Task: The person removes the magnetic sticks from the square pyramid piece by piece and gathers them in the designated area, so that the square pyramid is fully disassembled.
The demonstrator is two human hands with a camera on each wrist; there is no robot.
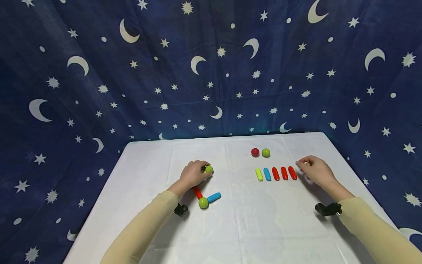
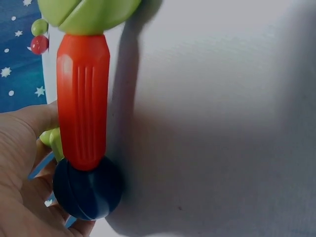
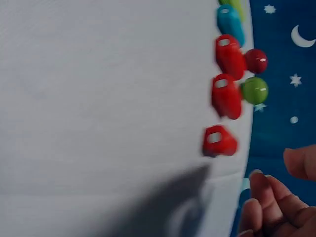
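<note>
My left hand holds a toy construction of balls and sticks at the left of the table. Its fingers and thumb are about a light green ball. In the left wrist view, a red stick joins a green ball to a dark blue ball beside the fingers. A blue stick juts from the near green ball. My right hand hovers just right of the end red stick, fingers loosely bent, with nothing between thumb and fingers.
Left of that end stick lie two more red sticks, a blue stick and a yellow-green stick in a row. Behind them sit a red ball and a green ball. A star-patterned curtain borders the white table.
</note>
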